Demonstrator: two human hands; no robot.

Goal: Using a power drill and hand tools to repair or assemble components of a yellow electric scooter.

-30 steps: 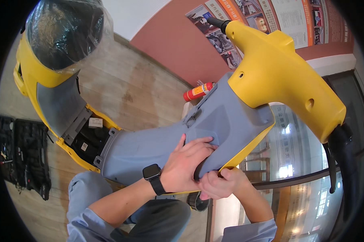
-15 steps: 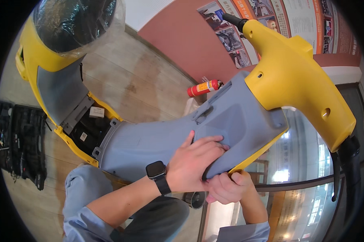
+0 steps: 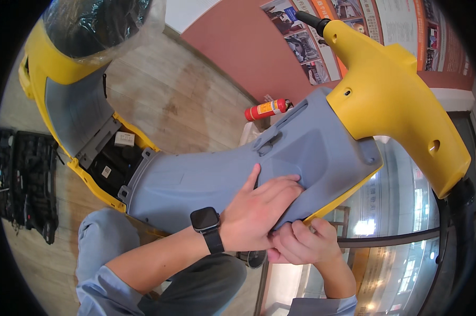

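A scooter with a grey inner body panel (image 3: 206,174) and yellow outer shell (image 3: 348,197) lies across the view. My left hand (image 3: 259,210), with a black watch on the wrist, rests flat on the grey panel, fingers stretched and thumb pointing up. Beside its heel, my right hand (image 3: 306,242) is closed with curled fingers at the near lower edge, where the grey panel meets the yellow shell. The fingertips are partly hidden there, and I see no tool in them. The yellow handlebar cover (image 3: 401,89) rises at the upper right.
At the left, the scooter's compartment (image 3: 114,168) stands uncovered with a small white box (image 3: 124,138) in it. The seat (image 3: 98,26) is wrapped in clear plastic. A black tool case (image 3: 32,184) lies on the floor. Beyond the scooter lies a red fire extinguisher (image 3: 267,109).
My right hand's fingers have shifted slightly up along the panel edge and are more bent. The left hand stays on the panel. The whole view has moved a little.
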